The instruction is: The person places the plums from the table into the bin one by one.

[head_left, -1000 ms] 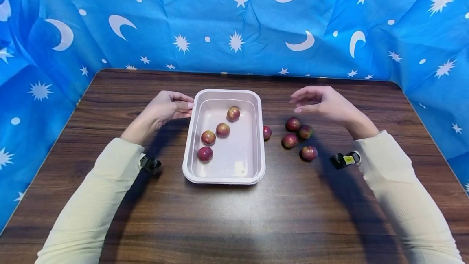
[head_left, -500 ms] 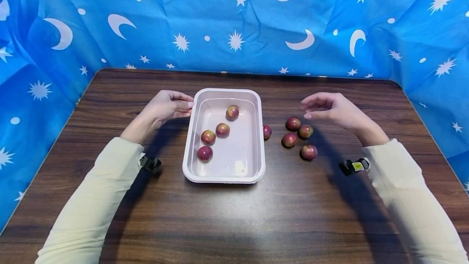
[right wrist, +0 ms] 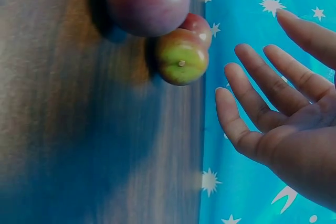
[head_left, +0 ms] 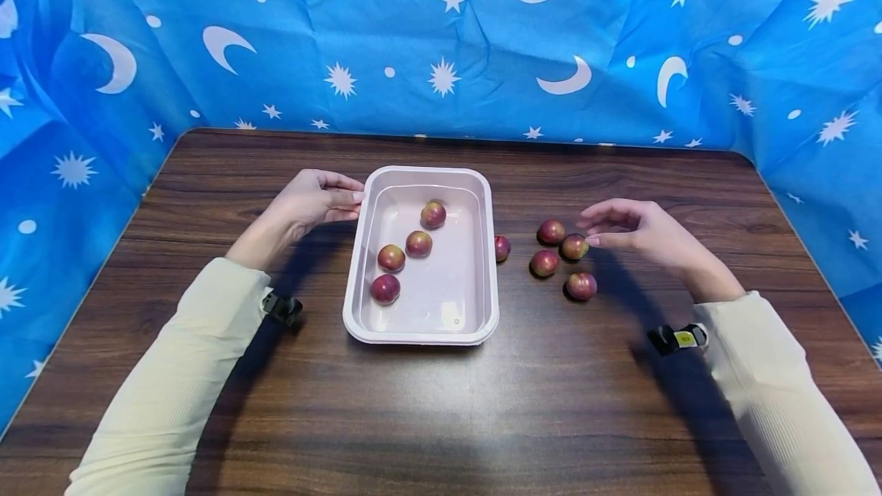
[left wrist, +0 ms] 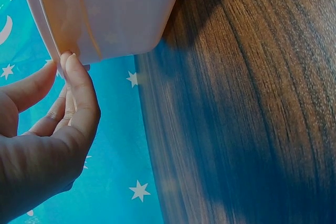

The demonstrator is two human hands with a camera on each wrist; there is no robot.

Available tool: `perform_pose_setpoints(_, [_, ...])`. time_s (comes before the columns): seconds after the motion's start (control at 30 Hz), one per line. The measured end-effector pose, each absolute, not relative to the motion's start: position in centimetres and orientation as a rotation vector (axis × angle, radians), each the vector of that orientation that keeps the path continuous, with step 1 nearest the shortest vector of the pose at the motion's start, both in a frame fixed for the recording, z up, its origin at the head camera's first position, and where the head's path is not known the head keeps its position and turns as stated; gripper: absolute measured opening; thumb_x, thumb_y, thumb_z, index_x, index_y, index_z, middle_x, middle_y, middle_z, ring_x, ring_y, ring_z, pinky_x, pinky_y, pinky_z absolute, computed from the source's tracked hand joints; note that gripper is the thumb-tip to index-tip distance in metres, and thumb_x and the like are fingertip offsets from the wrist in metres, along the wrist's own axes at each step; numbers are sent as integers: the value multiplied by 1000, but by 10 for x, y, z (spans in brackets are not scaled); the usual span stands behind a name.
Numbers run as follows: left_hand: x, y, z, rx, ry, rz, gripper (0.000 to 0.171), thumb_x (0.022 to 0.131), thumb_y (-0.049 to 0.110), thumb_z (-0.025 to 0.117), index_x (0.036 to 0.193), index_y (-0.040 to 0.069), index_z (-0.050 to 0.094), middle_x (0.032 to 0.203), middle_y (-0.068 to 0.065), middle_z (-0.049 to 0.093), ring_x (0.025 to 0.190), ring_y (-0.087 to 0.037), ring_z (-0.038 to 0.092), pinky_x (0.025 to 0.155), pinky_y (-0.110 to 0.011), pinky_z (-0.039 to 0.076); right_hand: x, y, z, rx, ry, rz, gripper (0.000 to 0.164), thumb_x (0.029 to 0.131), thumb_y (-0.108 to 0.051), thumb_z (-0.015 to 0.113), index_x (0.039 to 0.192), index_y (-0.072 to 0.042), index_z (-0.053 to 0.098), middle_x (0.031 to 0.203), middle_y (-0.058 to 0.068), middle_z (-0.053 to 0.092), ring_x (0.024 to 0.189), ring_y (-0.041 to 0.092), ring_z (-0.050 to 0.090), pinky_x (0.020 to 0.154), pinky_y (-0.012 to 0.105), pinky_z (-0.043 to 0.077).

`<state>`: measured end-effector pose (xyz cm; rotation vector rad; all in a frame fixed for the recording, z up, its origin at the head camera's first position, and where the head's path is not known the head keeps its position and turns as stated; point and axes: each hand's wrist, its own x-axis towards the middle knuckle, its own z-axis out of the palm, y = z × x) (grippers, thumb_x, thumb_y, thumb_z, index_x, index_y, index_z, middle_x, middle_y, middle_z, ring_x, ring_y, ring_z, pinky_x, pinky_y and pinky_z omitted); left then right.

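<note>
My left hand (head_left: pixel 310 201) pinches the left rim of a white plastic tray (head_left: pixel 422 334), thumb and fingertips at its far left part. In the left wrist view the thumb and index finger (left wrist: pixel 81 82) meet at the tray's rim (left wrist: pixel 44 19). Inside the tray lie several red-yellow plums, among them a far plum (head_left: pixel 433 214) and a near plum (head_left: pixel 385 289). Off to the right, my right hand (head_left: pixel 641 236) hovers with loosely bent fingers beside a greenish-red plum (head_left: pixel 574 246). Nothing is in that hand; the right wrist view shows its fingers (right wrist: pixel 273 90) spread apart from the plums.
More plums lie on the dark wooden table (head_left: pixel 427 419): a back plum (head_left: pixel 551 232), a plum (head_left: pixel 544 262) before it and a front plum (head_left: pixel 582 286). One plum (head_left: pixel 502 248) sits against the tray's right side, partly hidden. A blue star-patterned cloth (head_left: pixel 386 37) hangs behind.
My right hand has moved right and nearer to me, lowering beside the plums. The far plum in the tray has rolled slightly left. My left hand stays at the rim.
</note>
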<state>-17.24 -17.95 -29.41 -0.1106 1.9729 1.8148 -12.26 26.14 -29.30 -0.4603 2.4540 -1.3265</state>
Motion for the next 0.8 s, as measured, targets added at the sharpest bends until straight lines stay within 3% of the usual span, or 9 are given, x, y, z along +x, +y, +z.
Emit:
perform_pose_setpoints(0.3, [-172,-179,-292,-116,1975,1802,33,89,-3,53,118,-17,44,77,-4,62,67,-11,62,79,-30,54,-110,265,-300,-449,2438,-1324,37,87,-12,63,118,6,52,110,21,59,92,14,60,75,19,53])
perform_pose_setpoints(0.8, [-173,-180,-294,-119,1965,1819,31,89,-5,53,117,-17,44,76,-4,62,67,-11,62,81,-31,53,-98,270,-317,-560,2375,-1361,32,85,-2,63,114,7,54,109,23,58,94,24,59,72,24,55])
